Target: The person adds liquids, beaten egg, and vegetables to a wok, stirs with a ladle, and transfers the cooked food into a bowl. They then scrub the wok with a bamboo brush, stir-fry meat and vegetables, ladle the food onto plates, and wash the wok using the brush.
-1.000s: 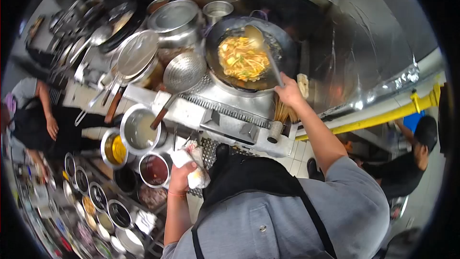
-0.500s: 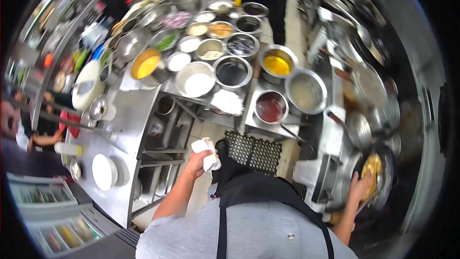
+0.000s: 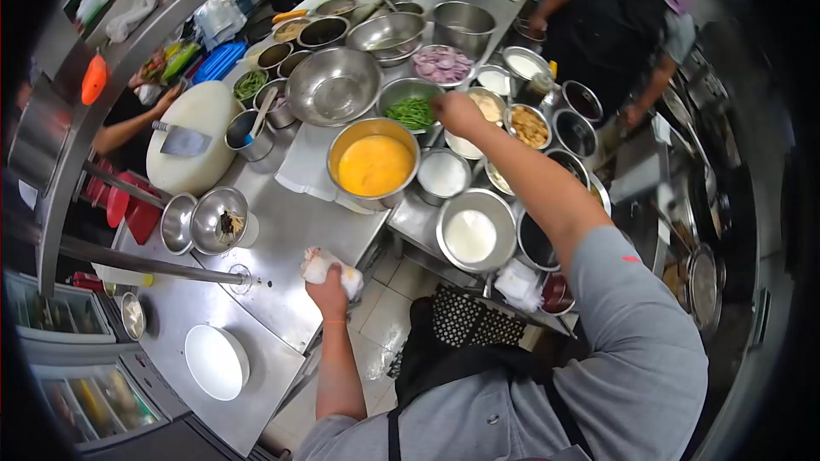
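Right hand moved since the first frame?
Yes. The right hand has left the wok and come toward the bowl of chopped greens, now at its edge in view; contact unclear.

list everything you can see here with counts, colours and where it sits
chopped greens: one bowlful, green, upper centre
sliced pieces: one bowlful, purple, beyond the greens
yellow-liquid pot: one, silver, centre
big bowl: one, silver, left of the greens
white-filled pot: one, silver, right of centre
round board: one, white, left
cleaver: one, silver, on the board
plain bowl: one, white, lower left
mat: one, black, floor
co-workers: at least two, dark clothing, upper right and left
other containers: many, mixed, too crowded to count
held cloth: one, white, left of centre
left grip: one, bare, around the cloth
right grip: one, bare, at the greens, fingertips unclear
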Action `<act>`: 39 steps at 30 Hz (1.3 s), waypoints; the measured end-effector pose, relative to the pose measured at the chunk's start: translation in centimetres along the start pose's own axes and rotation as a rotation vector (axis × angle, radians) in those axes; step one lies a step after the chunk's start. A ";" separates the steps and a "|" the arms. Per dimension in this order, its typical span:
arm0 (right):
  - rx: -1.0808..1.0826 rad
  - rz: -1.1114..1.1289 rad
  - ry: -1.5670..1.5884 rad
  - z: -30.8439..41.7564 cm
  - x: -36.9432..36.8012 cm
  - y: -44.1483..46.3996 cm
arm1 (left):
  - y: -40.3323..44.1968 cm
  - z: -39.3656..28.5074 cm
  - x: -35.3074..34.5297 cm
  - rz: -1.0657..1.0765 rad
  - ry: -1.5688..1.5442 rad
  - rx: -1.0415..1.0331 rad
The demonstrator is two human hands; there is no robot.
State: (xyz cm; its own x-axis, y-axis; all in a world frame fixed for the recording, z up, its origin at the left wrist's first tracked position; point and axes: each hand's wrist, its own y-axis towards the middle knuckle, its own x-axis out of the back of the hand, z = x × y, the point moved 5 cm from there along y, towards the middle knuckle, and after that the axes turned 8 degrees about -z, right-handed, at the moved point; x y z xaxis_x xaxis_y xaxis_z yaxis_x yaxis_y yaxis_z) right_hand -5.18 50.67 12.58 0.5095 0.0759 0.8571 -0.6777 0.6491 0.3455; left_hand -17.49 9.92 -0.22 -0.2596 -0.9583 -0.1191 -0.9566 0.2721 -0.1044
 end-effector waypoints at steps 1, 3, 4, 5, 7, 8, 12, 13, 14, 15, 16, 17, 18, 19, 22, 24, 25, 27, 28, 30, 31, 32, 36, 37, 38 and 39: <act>0.033 0.123 -0.104 0.0 -2.8 2.2 | 0.0 0.1 0.4 -0.022 0.002 0.004; 0.075 0.249 -0.196 -0.1 -7.7 4.1 | 0.0 0.5 0.8 0.059 0.047 0.048; 0.138 0.207 -0.179 0.3 -9.2 4.5 | -0.1 0.4 0.9 0.068 0.058 0.059; 0.199 0.161 -0.163 0.5 -10.4 5.1 | 0.1 0.3 0.9 0.057 0.064 0.057; 0.141 0.171 -0.055 0.1 -11.8 6.3 | 0.4 0.3 0.9 0.093 0.132 0.072; 0.165 0.230 -0.155 -0.3 -12.4 7.1 | 0.7 0.8 1.0 0.111 0.124 0.109; 0.102 0.199 -0.170 -0.9 -9.6 8.2 | 0.8 -0.3 0.4 0.061 0.031 0.103; 0.103 0.195 -0.175 -0.9 -8.7 8.4 | 0.8 -0.1 0.5 0.070 0.044 0.118; 0.081 0.173 -0.147 -1.0 -7.7 8.5 | 0.9 0.1 0.6 0.081 0.057 0.133; 0.059 0.149 -0.118 -1.6 -7.0 8.5 | 0.9 0.3 0.7 0.086 0.052 0.130; 0.126 0.075 -0.182 -1.7 -6.4 8.5 | 1.0 0.3 0.8 0.089 0.075 0.108; 0.126 0.069 -0.185 -2.2 -5.9 8.5 | 1.0 0.3 0.7 0.091 0.098 0.086; -0.054 0.105 -0.003 -3.2 -5.6 8.3 | 0.9 0.1 0.6 0.093 0.098 0.081; -0.235 0.141 0.182 -4.0 -5.6 7.9 | 0.8 0.0 0.5 0.094 0.086 0.102; -0.179 -0.043 0.275 -4.8 -5.2 7.9 | 1.1 0.7 0.8 0.103 0.091 0.097; -0.310 -0.006 0.374 -5.7 -5.4 7.1 | 1.0 0.6 0.8 0.111 0.106 0.077; -0.429 0.036 0.472 -5.6 -5.3 6.7 | 0.8 -0.1 0.5 0.110 0.128 0.059; -0.461 0.025 0.538 -5.7 -5.8 5.9 | 0.3 -0.5 0.2 0.113 0.152 0.033; -0.568 -0.018 0.690 -6.1 -5.9 5.5 | 0.2 -0.3 0.2 0.098 0.142 0.070; -0.662 -0.076 0.854 -5.9 -5.5 5.4 | 0.3 0.3 0.5 0.088 0.129 0.088; -0.717 -0.128 1.049 -5.4 -4.9 5.6 | 0.3 0.9 0.6 0.095 0.111 0.086; -0.765 -0.176 1.246 -4.6 -4.6 6.0 | 0.8 1.3 0.8 0.102 0.093 0.083; -0.699 -0.197 1.684 0.9 -0.7 6.5 | -0.8 -1.3 0.1 0.089 0.163 -0.028; -0.636 -0.126 1.756 3.1 0.6 5.8 | -1.8 -2.3 -0.4 0.123 0.158 -0.099; -0.571 -0.060 1.822 5.6 2.3 4.3 | -2.7 -2.8 -0.7 0.176 0.178 -0.098; -0.509 0.018 1.860 7.8 3.5 2.4 | -3.8 -3.0 -1.0 0.234 0.197 -0.094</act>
State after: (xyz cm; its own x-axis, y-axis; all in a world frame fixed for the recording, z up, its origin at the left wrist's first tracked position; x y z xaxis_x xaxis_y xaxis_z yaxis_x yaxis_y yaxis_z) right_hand -9.14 46.60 19.36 0.5774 0.4495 -0.6815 -0.6687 0.7393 -0.0789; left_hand -13.96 9.62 3.29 -0.4863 -0.8714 0.0650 -0.8734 0.4871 -0.0041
